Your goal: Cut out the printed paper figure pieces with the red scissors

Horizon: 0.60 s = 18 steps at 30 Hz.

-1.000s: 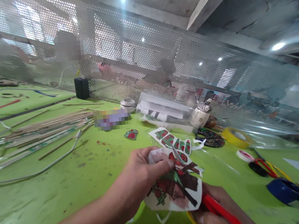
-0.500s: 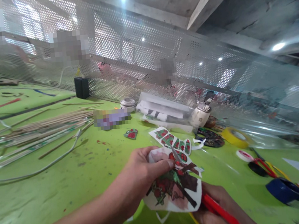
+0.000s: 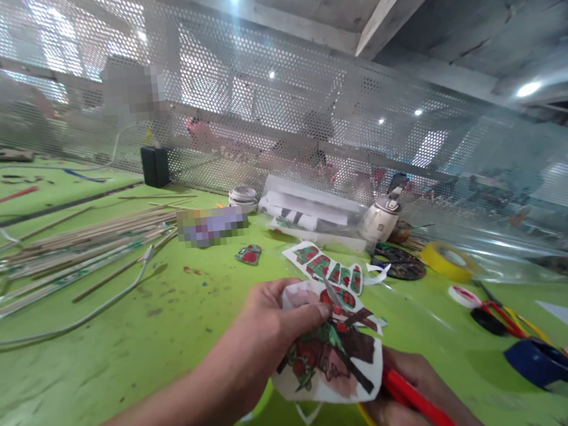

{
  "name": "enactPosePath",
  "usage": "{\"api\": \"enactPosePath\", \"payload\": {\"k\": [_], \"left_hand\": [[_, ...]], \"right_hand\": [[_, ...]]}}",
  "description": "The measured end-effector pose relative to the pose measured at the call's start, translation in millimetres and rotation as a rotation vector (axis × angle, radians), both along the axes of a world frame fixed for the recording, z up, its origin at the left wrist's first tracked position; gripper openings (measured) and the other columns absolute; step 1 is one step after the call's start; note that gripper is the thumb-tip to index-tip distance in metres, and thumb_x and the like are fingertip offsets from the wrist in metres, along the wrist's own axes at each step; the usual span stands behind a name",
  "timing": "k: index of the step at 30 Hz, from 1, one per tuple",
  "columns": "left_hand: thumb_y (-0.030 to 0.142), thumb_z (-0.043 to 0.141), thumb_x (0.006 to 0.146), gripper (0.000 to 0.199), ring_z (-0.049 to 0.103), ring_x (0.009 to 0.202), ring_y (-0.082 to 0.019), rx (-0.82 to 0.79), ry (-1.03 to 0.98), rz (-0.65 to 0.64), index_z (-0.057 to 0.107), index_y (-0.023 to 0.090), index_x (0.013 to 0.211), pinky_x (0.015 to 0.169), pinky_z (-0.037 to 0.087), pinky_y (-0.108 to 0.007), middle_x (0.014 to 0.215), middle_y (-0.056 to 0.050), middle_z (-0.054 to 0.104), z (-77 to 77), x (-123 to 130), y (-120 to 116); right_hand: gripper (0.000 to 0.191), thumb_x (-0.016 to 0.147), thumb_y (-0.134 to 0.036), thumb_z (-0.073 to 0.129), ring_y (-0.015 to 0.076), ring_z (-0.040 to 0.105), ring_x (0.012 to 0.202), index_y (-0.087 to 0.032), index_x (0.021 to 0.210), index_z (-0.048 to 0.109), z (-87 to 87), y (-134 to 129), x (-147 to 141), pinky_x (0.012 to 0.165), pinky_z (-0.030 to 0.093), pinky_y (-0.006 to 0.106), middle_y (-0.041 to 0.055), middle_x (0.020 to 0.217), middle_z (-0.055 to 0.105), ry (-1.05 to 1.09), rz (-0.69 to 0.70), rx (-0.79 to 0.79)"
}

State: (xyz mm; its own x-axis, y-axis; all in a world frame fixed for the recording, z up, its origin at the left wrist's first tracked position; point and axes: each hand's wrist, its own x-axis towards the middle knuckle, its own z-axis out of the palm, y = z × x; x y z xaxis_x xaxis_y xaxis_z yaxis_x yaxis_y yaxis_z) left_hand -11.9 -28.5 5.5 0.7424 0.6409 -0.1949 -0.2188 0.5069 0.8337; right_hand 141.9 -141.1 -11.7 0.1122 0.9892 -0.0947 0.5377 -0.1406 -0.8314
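My left hand (image 3: 284, 320) pinches a painted paper piece (image 3: 324, 370) between thumb and fingers, its thumb on the upper part. The paper has red, green and brown drawing with a white margin. Below and to the right, my right hand (image 3: 406, 389) is wrapped round red and yellow handled scissors (image 3: 412, 395). A grey blade tip shows over the paper's upper part, close to my left thumb; the rest of the blades is hidden by the paper. Just beyond lies a white strip with red and green pictures (image 3: 319, 263). A small cut-out (image 3: 249, 254) lies left of it.
Thin wooden sticks (image 3: 99, 231) and a grey cable (image 3: 93, 322) lie on the green table (image 3: 177, 357) at left. Yellow tape (image 3: 444, 261), blue tape (image 3: 539, 361) and another pair of scissors (image 3: 505, 319) are at right. Behind stand a white pot (image 3: 382, 220) and a perforated screen (image 3: 254, 109).
The fingers of my right hand have shifted slightly at the scissors' handles. My left hand and the paper look almost unmoved.
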Motion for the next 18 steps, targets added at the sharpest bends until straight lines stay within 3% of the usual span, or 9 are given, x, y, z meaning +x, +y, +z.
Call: {"api": "enactPosePath", "payload": {"k": [8, 11, 16, 18], "left_hand": [[0.023, 0.080, 0.061, 0.022, 0.068, 0.054, -0.021, -0.004, -0.025, -0.021, 0.067, 0.009, 0.071, 0.056, 0.056, -0.030, 0.067, -0.014, 0.073, -0.2, -0.4, 0.2], [0.023, 0.079, 0.063, 0.021, 0.069, 0.055, -0.021, -0.006, -0.026, -0.020, 0.068, 0.009, 0.073, 0.057, 0.057, -0.031, 0.068, -0.014, 0.073, -0.6, 0.4, -0.1], [0.027, 0.070, 0.074, 0.018, 0.069, 0.056, -0.021, -0.019, -0.031, -0.005, 0.067, 0.010, 0.078, 0.058, 0.057, -0.032, 0.069, -0.013, 0.073, -3.4, -0.2, 0.5], [0.028, 0.069, 0.076, 0.018, 0.070, 0.057, -0.022, -0.014, -0.034, 0.001, 0.066, 0.010, 0.078, 0.059, 0.057, -0.033, 0.071, -0.014, 0.074, -5.3, -0.9, 0.8]], "right_hand": [[0.015, 0.076, -0.018, 0.070, 0.0254, 0.068, 0.073, -0.017, 0.089, 0.077, -6.3, 1.5, 3.9, 0.075, 0.056, 0.034, 0.0065, 0.077, 0.074, -0.120, 0.014, 0.092], [0.014, 0.077, -0.018, 0.069, 0.0257, 0.068, 0.073, -0.017, 0.089, 0.076, -5.3, 0.7, 5.3, 0.074, 0.057, 0.034, 0.0073, 0.078, 0.075, -0.178, -0.003, 0.097], [0.020, 0.072, -0.013, 0.069, 0.0205, 0.065, 0.057, -0.016, 0.091, 0.076, -3.0, 0.4, 3.8, 0.054, 0.054, 0.025, 0.0043, 0.070, 0.074, -0.165, 0.006, 0.054], [0.019, 0.073, -0.009, 0.066, 0.0223, 0.067, 0.064, -0.016, 0.088, 0.076, -1.1, 1.1, 1.5, 0.060, 0.056, 0.026, 0.0044, 0.071, 0.074, -0.182, -0.001, 0.088]]}}
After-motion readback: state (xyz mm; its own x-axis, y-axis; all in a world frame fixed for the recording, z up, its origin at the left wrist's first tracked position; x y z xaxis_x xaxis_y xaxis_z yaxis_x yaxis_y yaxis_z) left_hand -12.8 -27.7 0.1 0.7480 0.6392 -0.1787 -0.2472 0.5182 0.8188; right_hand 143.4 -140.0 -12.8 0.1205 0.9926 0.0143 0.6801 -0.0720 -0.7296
